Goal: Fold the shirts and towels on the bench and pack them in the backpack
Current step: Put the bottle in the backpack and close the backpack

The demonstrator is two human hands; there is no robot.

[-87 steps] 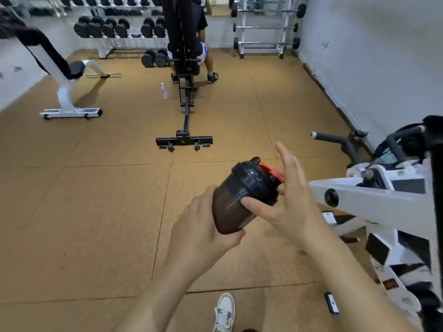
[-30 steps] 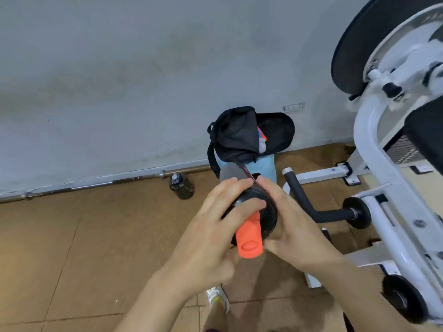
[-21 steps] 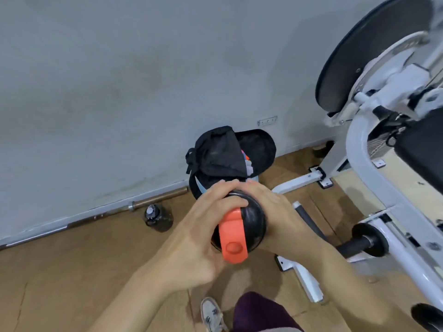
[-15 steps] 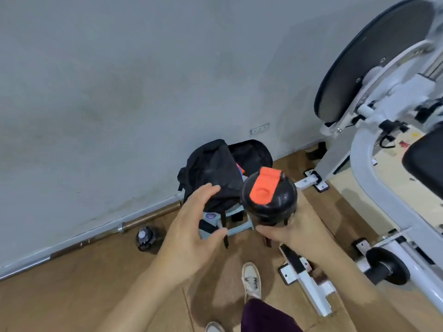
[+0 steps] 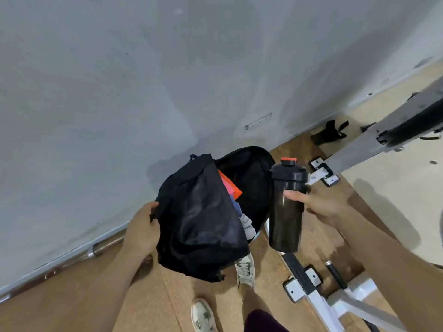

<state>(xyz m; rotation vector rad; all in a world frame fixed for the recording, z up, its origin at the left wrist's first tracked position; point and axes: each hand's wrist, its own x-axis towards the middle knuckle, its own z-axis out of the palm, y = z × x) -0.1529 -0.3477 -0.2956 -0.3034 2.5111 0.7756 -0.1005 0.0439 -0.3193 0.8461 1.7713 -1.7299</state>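
A black backpack (image 5: pixel 201 219) stands open on the cork floor against the grey wall. Folded cloth shows inside its mouth: an orange-red piece (image 5: pixel 230 186) above blue and grey pieces (image 5: pixel 245 222). My left hand (image 5: pixel 141 232) grips the backpack's left side. My right hand (image 5: pixel 321 203) holds a dark shaker bottle (image 5: pixel 286 207) with a black lid and red cap, upright, just to the right of the backpack's opening.
A white gym machine frame (image 5: pixel 318 300) with black feet lies on the floor at the lower right. A steel barbell (image 5: pixel 72 256) runs along the wall base. My white shoes (image 5: pixel 244 269) stand beside the backpack. A black strap (image 5: pixel 328 134) lies near the wall.
I have come closer to the backpack. My left hand left the bottle and took hold of the backpack's side. The bottle now stands upright in my right hand alone, beside the opening.
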